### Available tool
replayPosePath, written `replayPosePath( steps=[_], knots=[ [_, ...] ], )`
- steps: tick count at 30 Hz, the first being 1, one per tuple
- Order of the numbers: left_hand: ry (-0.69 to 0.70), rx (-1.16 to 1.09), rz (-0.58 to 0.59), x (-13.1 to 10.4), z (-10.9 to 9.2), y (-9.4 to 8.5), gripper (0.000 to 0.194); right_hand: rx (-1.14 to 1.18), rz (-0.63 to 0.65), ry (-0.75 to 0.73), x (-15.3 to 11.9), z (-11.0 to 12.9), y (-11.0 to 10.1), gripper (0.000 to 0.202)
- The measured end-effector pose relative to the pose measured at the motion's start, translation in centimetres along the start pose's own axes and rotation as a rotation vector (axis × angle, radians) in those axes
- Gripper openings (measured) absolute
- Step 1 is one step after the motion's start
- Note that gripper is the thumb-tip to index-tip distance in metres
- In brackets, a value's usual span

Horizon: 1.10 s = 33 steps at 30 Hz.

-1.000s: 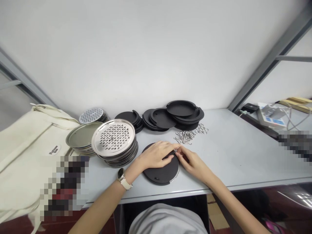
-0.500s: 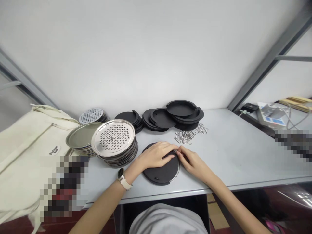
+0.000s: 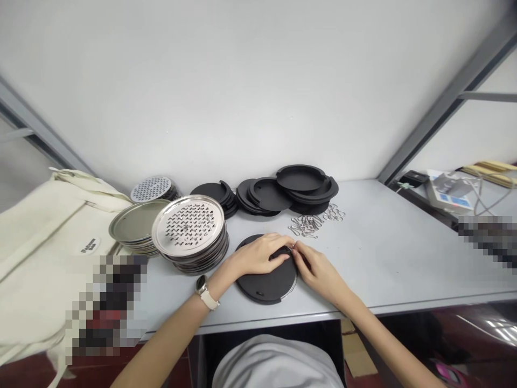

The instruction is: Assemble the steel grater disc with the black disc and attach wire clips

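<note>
Wall point(image 3: 242, 81): white, plain, directly behind the surface. Surface point(image 3: 388, 242): pale grey, smooth, front edge facing the person. Grey metal uprights point(image 3: 438, 102), slanting in the view, one at each side. Cloth bag point(image 3: 48, 231): cream, printed oval label, spread at the left.

Stacks, left to right: greenish-grey plain plates point(image 3: 139, 222); perforated silver plates point(image 3: 188, 226), the top one with a raised rim; behind these, grey perforated discs point(image 3: 151, 189). Toward the wall, three groups of black round trays point(image 3: 301, 179), overlapping, some tilted.

Black disc point(image 3: 269, 283): one, lying flat near the front edge under the hands, small hole near its front edge, silver arc point(image 3: 290, 293) showing along its right side.

Left hand point(image 3: 260, 256): palm down on the black disc, fingers extended, thumb apart from the forefinger; the forefinger's tip reaches the right hand's fingertips. Wristwatch with pale strap point(image 3: 207, 293) on the wrist. Right hand point(image 3: 321, 274): curled, thumb and forefinger drawn together in a pinch at the disc's far right rim, on a small metal piece point(image 3: 290, 248), mostly hidden.

Small metal hooks point(image 3: 306, 225): a loose heap in front of the black trays, more just beside it.
</note>
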<state>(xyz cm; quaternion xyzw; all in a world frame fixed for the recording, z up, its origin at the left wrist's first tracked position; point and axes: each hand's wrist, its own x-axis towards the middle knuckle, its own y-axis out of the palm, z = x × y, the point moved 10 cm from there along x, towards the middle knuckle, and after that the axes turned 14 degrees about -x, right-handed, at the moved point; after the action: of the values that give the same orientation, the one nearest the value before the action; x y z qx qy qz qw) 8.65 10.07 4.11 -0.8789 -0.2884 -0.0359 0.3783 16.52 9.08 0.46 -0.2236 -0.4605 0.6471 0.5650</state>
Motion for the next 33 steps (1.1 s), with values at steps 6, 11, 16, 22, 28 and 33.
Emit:
replayPosePath(
  steps=[6, 11, 16, 22, 28, 33],
  knots=[
    [-0.026, -0.022, -0.014, 0.0, 0.3, -0.1, 0.030, -0.029, -0.016, 0.012, -0.2, 0.1, 0.0, 0.017],
    [-0.021, -0.050, -0.013, 0.1, 0.4, -0.1, 0.029, -0.067, -0.022, 0.023, -0.3, 0.1, 0.0, 0.016],
    [-0.027, -0.082, -0.004, 0.1, 0.6, 0.0, 0.029, -0.095, -0.033, 0.029, -0.2, 0.2, 0.0, 0.017],
    [-0.042, -0.135, 0.000, 0.0, 1.0, 0.1, 0.032, -0.116, -0.021, 0.049, -0.3, 0.1, 0.2, 0.017],
    [-0.040, -0.151, -0.004, 0.0, 1.1, 0.2, 0.033, -0.133, -0.034, 0.071, -0.3, 0.2, 0.0, 0.017],
    [-0.029, -0.154, 0.009, 0.0, 1.2, 0.3, 0.035, -0.159, -0.048, 0.091, -0.3, 0.5, -0.1, 0.017]
  ],
)
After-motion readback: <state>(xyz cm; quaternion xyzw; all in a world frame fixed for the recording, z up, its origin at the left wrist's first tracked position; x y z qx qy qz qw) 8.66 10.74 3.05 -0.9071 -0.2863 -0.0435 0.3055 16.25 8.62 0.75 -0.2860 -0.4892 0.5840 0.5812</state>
